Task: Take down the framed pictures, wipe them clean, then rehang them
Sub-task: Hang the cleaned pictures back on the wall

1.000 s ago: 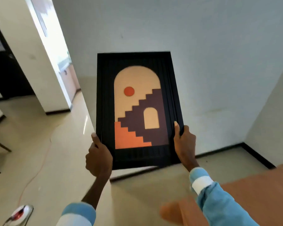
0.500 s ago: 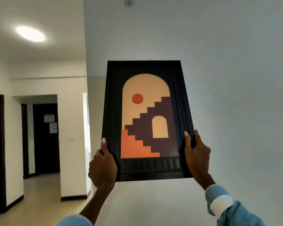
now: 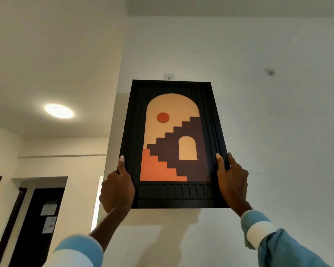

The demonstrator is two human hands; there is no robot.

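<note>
Your left hand (image 3: 117, 191) and right hand (image 3: 231, 182) pinch the upright picture (image 3: 174, 143) by its lower sides; the hook (image 3: 169, 77) lies above your grip, just past its top.

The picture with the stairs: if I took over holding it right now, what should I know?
Left hand grips the framed picture by its left edge, low down; right hand grips the right edge.
It is upright, high before the wall, top edge just under a small hook. A second hook sits bare further right.
Done: picture in hand; whether wiped, cannot tell.
Left: catch it on the small hook, let go, check it hangs straight.
</note>
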